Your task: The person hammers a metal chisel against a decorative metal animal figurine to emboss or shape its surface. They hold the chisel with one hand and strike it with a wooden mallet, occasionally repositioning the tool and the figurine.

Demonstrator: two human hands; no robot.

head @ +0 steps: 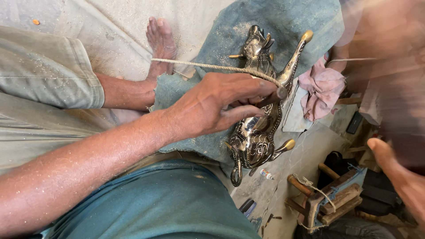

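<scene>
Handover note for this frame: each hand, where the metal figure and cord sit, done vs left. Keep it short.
Left hand: fingers closed on a small tool, pressed to the metal animal figure.
Right hand: apart at the frame edge, blurred, seems to hold nothing.
Figure lies on a blue cloth over the lap; a cord runs taut across it.
Done: surface engraved and shiny. What is left cannot be told.

A craft workshop with floor-level working is indicated: fine pale sawdust is seen over the dusty concrete floor (305,150), worn wooden mallets bound with string (327,201) are piled at its lower right edge, and a crumpled pink rag (321,88) is left nearby.
</scene>
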